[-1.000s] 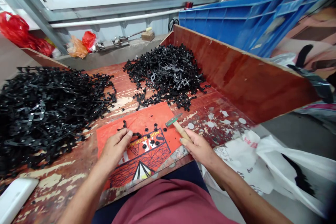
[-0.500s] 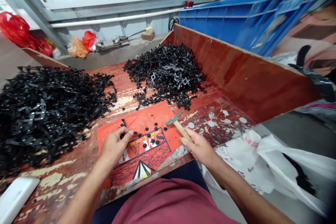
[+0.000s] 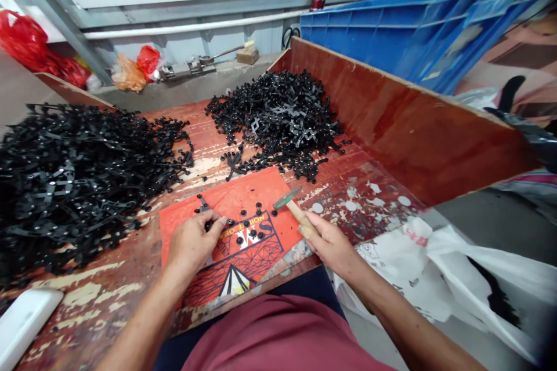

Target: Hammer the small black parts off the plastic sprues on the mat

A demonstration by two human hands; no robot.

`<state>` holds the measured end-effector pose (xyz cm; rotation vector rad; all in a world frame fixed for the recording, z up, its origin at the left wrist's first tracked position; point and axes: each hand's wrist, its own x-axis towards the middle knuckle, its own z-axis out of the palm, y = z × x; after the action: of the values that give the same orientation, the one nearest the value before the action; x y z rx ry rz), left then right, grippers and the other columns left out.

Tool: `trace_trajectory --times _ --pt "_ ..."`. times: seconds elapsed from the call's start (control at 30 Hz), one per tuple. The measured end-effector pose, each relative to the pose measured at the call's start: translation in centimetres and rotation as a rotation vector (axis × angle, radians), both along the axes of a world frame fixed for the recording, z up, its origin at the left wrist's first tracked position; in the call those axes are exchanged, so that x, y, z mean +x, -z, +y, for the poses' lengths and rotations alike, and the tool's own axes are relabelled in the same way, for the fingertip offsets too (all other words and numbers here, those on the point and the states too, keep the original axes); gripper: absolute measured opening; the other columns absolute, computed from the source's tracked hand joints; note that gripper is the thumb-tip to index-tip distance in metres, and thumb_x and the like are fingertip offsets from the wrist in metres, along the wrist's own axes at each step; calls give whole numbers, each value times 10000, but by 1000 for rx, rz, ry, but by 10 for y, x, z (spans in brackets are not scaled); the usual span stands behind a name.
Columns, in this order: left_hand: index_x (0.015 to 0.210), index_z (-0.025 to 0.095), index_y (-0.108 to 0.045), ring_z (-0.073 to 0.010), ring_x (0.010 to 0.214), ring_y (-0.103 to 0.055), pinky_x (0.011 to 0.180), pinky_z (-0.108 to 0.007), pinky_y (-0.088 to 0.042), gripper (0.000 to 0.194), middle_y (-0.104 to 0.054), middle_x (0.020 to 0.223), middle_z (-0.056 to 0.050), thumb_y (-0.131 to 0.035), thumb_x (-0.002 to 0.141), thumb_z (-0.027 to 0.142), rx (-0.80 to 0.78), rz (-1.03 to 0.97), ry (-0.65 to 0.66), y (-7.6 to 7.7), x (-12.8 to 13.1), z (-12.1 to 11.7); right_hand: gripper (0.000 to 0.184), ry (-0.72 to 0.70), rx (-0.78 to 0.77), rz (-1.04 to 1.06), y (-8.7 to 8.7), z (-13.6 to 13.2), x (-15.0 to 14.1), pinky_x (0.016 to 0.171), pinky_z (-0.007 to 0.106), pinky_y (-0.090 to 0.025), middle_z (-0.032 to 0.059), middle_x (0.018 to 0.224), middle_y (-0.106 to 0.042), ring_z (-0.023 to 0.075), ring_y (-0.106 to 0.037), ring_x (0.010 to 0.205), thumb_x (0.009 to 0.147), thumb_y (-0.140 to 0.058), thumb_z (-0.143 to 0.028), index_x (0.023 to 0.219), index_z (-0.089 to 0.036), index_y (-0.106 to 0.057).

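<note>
The right hand (image 3: 327, 239) grips a hammer (image 3: 299, 214) by its handle; the left hand (image 3: 194, 240) pinches a black piece (image 3: 202, 204) that pokes out past its far side. Between them, black discs (image 3: 246, 224) lie on an orange sheet (image 3: 267, 184). Farther, two black heaps (image 3: 274, 110) sit on the counter (image 3: 196, 122).

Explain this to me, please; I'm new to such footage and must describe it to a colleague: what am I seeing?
There is no machine here, just a person's two bare hands. The view comes from a camera worn on the head, looking forward and down. The left hand appears to pinch a black jointed part, partly hidden by the fingers. The right hand grips a hammer by its wooden handle. Small black round pieces lie on a printed orange sheet. Beyond, the worn red table bears two heaps of black parts: left heap, far heap.
</note>
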<state>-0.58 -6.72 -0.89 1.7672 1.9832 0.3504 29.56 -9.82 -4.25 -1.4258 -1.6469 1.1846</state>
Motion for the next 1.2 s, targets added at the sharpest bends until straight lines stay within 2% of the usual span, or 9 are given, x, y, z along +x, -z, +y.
trace_trajectory --times 0.1,0.2,0.37,0.47,0.6,0.77,0.9,1.03,1.2 --pt "791 244 -713 -215 634 -621 574 -276 -334 369 -676 634 1 -486 867 524 -5 12 -26 -1 1 1 469 -52 116 -255 -26 -1 -14 913 383 -492 60 1255 -698 275 -677 1054 1023 -401 -339 1485 -311 -474" --pt "821 252 -742 -231 658 -642 574 -280 -335 372 -694 642 -4 -497 862 530 -23 29 -36 -4 3 3 483 -152 219 -357 -41 1 -40 887 375 -516 66 1214 -723 263 -708 993 1028 -402 -322 1509 -301 -438" --pt "888 242 -770 -261 748 -678 612 -292 -355 400 -753 749 -39 -454 890 487 -31 47 6 -7 2 3 482 -252 302 -501 -42 10 -71 764 286 -517 34 1110 -758 225 -725 912 1019 -462 -283 1499 -323 -434" --pt "903 230 -770 -266 773 -686 625 -296 -363 408 -769 799 -55 -441 906 471 -34 31 18 -5 0 2 490 -274 315 -547 -46 14 -71 743 291 -517 33 1068 -765 230 -726 884 1020 -460 -284 1507 -326 -418" --pt "938 235 -771 -277 787 -696 627 -298 -364 402 -777 811 -69 -439 919 461 -33 39 -1 -4 1 0 530 -251 377 -449 -51 12 -68 859 324 -527 57 1190 -730 224 -698 1000 1041 -406 -281 1563 -302 -318" --pt "988 236 -767 -297 878 -705 689 -320 -401 431 -785 952 -102 -389 956 441 4 94 29 -2 6 -5 521 -288 346 -622 -52 9 -68 755 323 -549 55 1063 -761 231 -722 849 1015 -458 -265 1529 -320 -394" --pt "967 238 -756 -302 968 -694 758 -333 -425 449 -768 1083 -104 -360 976 448 45 135 29 0 8 -10 545 -232 399 -499 -56 10 -67 845 331 -534 67 1213 -720 233 -703 989 1045 -399 -282 1577 -298 -287" --pt "1006 254 -748 -302 985 -690 752 -334 -432 442 -765 1090 -92 -351 981 447 36 156 31 1 9 -11 497 -304 332 -641 -57 9 -73 732 325 -537 65 1054 -766 258 -732 872 1026 -446 -270 1521 -293 -411" --pt "983 249 -725 -292 978 -683 761 -335 -437 416 -757 1080 -92 -362 977 451 51 131 33 3 7 -10 505 -294 313 -665 -57 11 -79 738 327 -543 57 1043 -770 259 -739 882 1032 -450 -292 1532 -307 -378"
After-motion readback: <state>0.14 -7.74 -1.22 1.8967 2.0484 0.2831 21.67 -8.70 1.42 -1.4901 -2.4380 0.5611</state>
